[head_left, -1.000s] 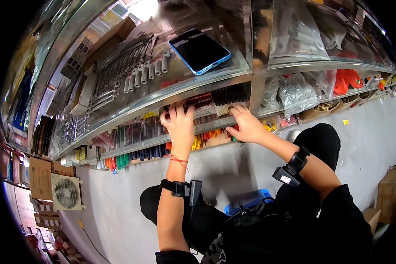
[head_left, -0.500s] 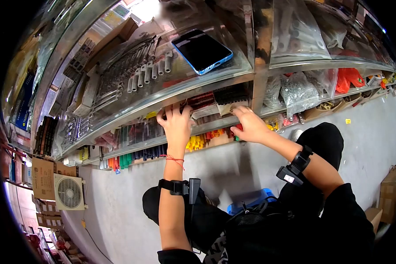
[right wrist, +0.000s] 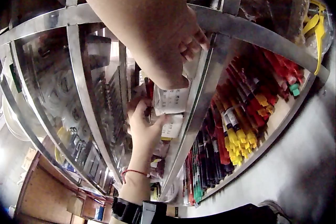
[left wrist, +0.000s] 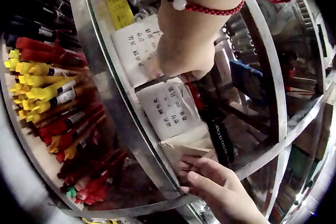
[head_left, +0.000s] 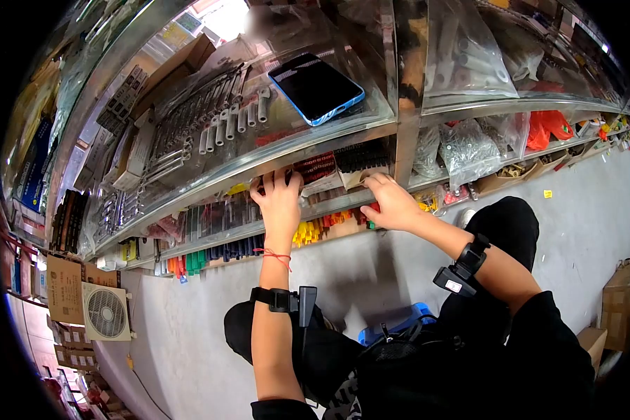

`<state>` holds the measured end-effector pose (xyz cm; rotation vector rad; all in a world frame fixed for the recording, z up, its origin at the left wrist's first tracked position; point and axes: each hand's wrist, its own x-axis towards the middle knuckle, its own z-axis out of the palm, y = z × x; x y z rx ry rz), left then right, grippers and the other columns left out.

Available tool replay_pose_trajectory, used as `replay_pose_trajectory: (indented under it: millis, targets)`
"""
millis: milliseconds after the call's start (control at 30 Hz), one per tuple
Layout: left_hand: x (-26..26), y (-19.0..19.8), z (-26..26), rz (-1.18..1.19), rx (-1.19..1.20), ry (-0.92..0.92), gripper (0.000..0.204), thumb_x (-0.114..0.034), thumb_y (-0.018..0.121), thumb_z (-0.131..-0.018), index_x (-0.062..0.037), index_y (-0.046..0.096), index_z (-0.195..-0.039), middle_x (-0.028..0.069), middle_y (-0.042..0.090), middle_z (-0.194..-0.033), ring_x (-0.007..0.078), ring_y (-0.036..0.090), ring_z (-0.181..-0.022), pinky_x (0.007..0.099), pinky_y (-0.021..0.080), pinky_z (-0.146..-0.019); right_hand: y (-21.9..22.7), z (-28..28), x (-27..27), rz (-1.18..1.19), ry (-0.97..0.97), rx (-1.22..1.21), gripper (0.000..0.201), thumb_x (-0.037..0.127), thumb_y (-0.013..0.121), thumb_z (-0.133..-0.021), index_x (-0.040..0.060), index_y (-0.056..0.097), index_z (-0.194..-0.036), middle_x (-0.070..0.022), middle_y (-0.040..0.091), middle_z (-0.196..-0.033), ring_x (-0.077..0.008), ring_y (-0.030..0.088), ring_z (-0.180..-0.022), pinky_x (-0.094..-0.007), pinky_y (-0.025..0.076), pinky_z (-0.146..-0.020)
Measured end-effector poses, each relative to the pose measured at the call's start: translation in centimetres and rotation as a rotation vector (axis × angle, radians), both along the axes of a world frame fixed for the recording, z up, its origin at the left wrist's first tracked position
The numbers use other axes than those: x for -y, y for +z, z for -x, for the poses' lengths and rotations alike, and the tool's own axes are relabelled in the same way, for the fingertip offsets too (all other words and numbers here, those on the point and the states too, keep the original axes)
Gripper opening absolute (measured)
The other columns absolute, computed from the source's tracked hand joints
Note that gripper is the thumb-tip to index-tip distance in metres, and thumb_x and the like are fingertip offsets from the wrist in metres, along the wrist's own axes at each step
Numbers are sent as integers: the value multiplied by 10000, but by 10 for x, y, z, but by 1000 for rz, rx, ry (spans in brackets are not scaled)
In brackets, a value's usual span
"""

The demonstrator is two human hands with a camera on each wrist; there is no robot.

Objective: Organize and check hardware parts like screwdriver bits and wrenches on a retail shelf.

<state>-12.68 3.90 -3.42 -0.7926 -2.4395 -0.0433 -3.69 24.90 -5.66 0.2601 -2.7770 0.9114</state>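
Note:
In the head view my left hand (head_left: 280, 199) reaches into the shelf under the glass top, fingers bent over the top of a small white box. From the right wrist view, the thumb of that left hand (right wrist: 140, 124) lies against the front of the handwritten box (right wrist: 172, 127). Beside it stands another labelled white box (left wrist: 168, 111) with red-and-black packets (head_left: 318, 166) inside. My right hand (head_left: 395, 203) touches the raised cardboard flap (left wrist: 189, 149) of the rightmost box, which holds black packets (head_left: 362, 155). Its fingers are loosely bent, the thumb apart.
A blue-edged phone (head_left: 316, 87) lies on the glass top near several wrenches (head_left: 234, 119). A metal shelf edge (head_left: 245, 178) runs above the hands. Yellow-ended tools (right wrist: 239, 142) stick out from the shelf below. Bags of screws (head_left: 469, 150) sit to the right.
My left hand has shifted slightly left, showing more of the red-and-black packets. The right hand stays at the flap of the rightmost box. The head view has shifted a little.

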Motion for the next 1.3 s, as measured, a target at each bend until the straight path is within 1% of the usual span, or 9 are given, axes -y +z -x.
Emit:
replay_pose_trajectory:
  millis: [567, 600, 700, 733, 1033, 1067, 1133, 1233, 1300]
  targets:
    - [12, 21, -15, -268, 132, 158, 481, -255, 753, -579, -87, 539, -976, 117, 494, -1012, 292, 426, -1015, 440, 255, -860, -6, -2, 0, 48, -24, -21, 415, 171, 636, -695, -57, 503, -1015, -205, 484, -1087, -342, 481, -1011, -369, 401, -880]
    - [14, 28, -18, -294, 92, 138, 411, -237, 752, -584, -76, 562, -912, 107, 539, -896, 274, 505, -884, 405, 345, -796, -4, -2, 1, 71, -19, -14, 397, 169, 636, -695, -50, 516, -1003, -198, 488, -1082, -339, 487, -1002, -368, 404, -875]
    - [27, 36, -17, -410, 426, 108, 288, -173, 732, -596, -110, 574, -828, 53, 566, -820, 261, 555, -793, 372, 406, -665, -1, -2, 7, 116, 33, -38, 349, 167, 634, -694, -33, 552, -969, -179, 502, -1065, -330, 505, -975, -364, 413, -863]
    - [32, 35, -17, -362, 337, 58, 222, -169, 719, -611, -79, 572, -752, 75, 576, -738, 280, 575, -702, 365, 445, -581, -4, 1, 11, 101, 67, -75, 335, 167, 632, -695, -29, 561, -958, -173, 507, -1058, -328, 509, -968, -363, 416, -859]
    - [50, 25, -17, -268, 708, 211, 190, -228, 642, -711, -74, 622, -820, 88, 636, -807, 259, 609, -743, 352, 469, -646, 13, -3, 15, 223, 69, -12, 304, 185, 637, -683, 9, 578, -923, -146, 472, -1116, -329, 484, -1014, -363, 405, -872]
    - [52, 24, -16, -280, 702, 195, 181, -222, 632, -720, -75, 620, -825, 90, 636, -811, 266, 608, -758, 354, 469, -650, 5, 0, 15, 247, 92, -124, 280, 150, 652, -680, 27, 580, -920, -128, 464, -1087, -154, 553, -559, -255, 470, -518]
    - [53, 27, -16, -288, 685, 200, 152, -189, 595, -746, -76, 614, -846, 102, 634, -827, 282, 601, -797, 358, 466, -668, 3, 2, 17, 255, 78, -158, 277, 152, 656, -675, 27, 564, -904, -145, 461, -1092, -164, 555, -564, -250, 466, -500]
    - [60, 24, -12, -355, 693, 176, 134, -163, 586, -747, -76, 597, -848, 97, 627, -823, 282, 595, -802, 363, 461, -671, 3, 2, 21, 274, 45, -185, 291, 161, 660, -647, 37, 501, -857, -174, 500, -1041, -344, 489, -984, -382, 407, -839]
    - [63, 22, -11, -372, 637, 172, 132, -124, 554, -753, -61, 545, -868, 120, 609, -813, 307, 580, -810, 388, 451, -675, -4, 2, 24, 296, -32, -172, 379, 169, 671, -642, 38, 445, -917, -166, 509, -974, -329, 518, -905, -385, 425, -780]
